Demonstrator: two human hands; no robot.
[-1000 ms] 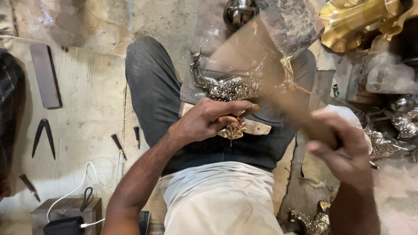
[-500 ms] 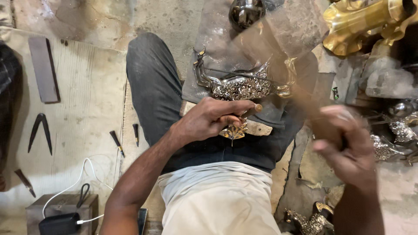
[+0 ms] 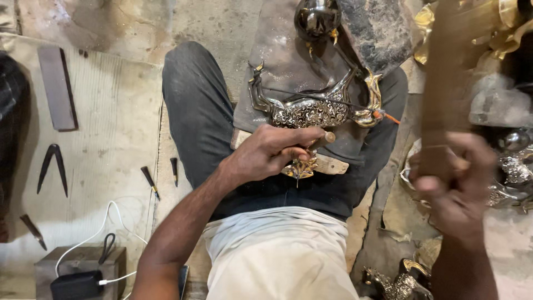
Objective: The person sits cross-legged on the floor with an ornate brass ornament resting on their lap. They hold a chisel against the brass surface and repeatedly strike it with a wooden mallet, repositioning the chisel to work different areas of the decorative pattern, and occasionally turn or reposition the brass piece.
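Ideally, the punch (image 3: 321,140), gripped by the left hand (image 3: 272,153), is kept steady on the ornament (image 3: 311,111) while the right hand (image 3: 452,186), clasping the mallet (image 3: 444,83), strikes squarely.

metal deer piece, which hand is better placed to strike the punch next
Right. The right hand is raised with the wooden mallet, while the left hand grips the punch against the metal deer piece.
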